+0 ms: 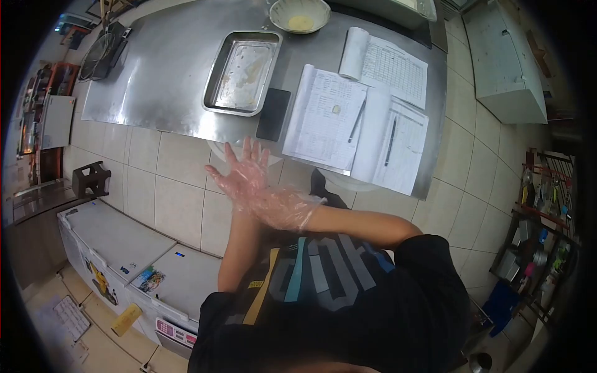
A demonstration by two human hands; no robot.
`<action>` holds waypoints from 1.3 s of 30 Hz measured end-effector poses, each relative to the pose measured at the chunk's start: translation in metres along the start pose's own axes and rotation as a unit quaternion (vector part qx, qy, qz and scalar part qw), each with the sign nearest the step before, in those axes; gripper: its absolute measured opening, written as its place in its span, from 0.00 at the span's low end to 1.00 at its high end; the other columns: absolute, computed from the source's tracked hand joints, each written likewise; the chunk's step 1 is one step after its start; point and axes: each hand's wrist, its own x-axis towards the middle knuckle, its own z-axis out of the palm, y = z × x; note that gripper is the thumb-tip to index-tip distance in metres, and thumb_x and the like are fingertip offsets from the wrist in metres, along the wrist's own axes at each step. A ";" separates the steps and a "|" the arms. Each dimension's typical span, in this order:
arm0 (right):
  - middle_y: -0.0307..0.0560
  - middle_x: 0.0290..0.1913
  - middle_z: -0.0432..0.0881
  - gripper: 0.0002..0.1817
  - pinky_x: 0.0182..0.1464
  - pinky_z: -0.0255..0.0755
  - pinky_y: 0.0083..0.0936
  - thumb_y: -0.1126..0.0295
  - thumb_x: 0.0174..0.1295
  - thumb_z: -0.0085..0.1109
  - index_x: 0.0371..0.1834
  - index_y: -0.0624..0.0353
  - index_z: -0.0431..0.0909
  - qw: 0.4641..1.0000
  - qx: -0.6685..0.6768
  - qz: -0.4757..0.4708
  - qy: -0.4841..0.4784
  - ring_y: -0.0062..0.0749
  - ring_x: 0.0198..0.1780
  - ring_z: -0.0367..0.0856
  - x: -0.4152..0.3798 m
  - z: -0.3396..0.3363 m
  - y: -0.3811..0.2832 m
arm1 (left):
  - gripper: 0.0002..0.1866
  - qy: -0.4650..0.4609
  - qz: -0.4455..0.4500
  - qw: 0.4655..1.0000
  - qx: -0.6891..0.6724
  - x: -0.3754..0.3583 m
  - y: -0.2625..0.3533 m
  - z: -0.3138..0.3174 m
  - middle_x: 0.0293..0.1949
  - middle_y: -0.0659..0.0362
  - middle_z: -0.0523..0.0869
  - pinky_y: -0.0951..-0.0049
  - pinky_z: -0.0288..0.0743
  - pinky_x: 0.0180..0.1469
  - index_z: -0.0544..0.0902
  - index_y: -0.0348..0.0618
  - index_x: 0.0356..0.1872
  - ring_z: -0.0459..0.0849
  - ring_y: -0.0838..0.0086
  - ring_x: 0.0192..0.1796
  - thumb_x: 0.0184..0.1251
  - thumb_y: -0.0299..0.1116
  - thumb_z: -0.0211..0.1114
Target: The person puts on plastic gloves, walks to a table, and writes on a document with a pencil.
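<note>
My left hand (242,176) is held up palm toward the camera, fingers spread, below the front edge of the steel table. A thin clear plastic glove appears to cover it. My right hand (277,206), in a loose, wrinkled clear plastic glove (301,208), crosses over at the left wrist, its fingers pressed together around the glove there. The finger details are partly blurred by the plastic. Beyond the hands, a shallow metal tray (244,71) with some wet residue lies on the table, beside a dark flat object (273,115).
Open notebooks (326,118) with pens lie on the right of the steel table (161,74). At its far edge stands a bowl (300,15) with yellowish contents. A strainer (96,56) sits far left. White chest freezers (118,242) and a brown stool (91,179) stand lower left.
</note>
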 end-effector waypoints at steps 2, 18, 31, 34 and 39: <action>0.56 0.48 0.87 0.19 0.55 0.80 0.47 0.55 0.78 0.50 0.54 0.57 0.81 0.996 0.015 -0.036 -0.084 0.53 0.50 0.88 0.015 -0.010 -0.011 | 0.51 -0.005 -0.012 1.000 -0.011 -0.004 0.018 -0.002 0.86 0.51 0.46 0.45 0.22 0.84 0.54 0.73 0.84 0.32 0.54 0.88 0.63 0.82 0.49; 0.53 0.37 0.86 0.13 0.37 0.81 0.49 0.59 0.77 0.52 0.42 0.55 0.80 0.984 -0.032 -0.009 0.177 0.52 0.37 0.87 0.163 0.092 -0.056 | 0.49 -0.019 -0.019 0.986 0.165 0.052 0.188 -0.033 0.85 0.53 0.56 0.47 0.21 0.83 0.50 0.71 0.85 0.33 0.59 0.87 0.68 0.80 0.42; 0.61 0.35 0.84 0.11 0.40 0.77 0.54 0.65 0.75 0.51 0.38 0.57 0.80 0.987 -0.088 -0.050 0.121 0.61 0.38 0.84 0.167 0.030 -0.069 | 0.41 -0.056 0.219 0.954 0.196 0.073 0.195 0.011 0.86 0.55 0.45 0.43 0.60 0.78 0.48 0.66 0.86 0.56 0.53 0.83 0.80 0.60 0.54; 0.62 0.31 0.83 0.12 0.39 0.75 0.57 0.64 0.75 0.50 0.36 0.58 0.79 0.991 -0.068 -0.068 0.090 0.64 0.35 0.83 0.155 0.012 -0.065 | 0.40 -0.045 0.182 0.957 0.219 0.060 0.186 0.015 0.85 0.53 0.50 0.45 0.64 0.77 0.51 0.58 0.85 0.64 0.54 0.79 0.81 0.58 0.54; 0.61 0.30 0.83 0.13 0.38 0.75 0.58 0.62 0.75 0.52 0.33 0.56 0.79 0.987 -0.061 -0.142 0.041 0.65 0.34 0.82 0.136 0.002 -0.035 | 0.39 -0.088 0.171 0.934 0.301 0.073 0.168 -0.015 0.78 0.51 0.68 0.51 0.52 0.82 0.63 0.41 0.79 0.65 0.59 0.80 0.82 0.61 0.50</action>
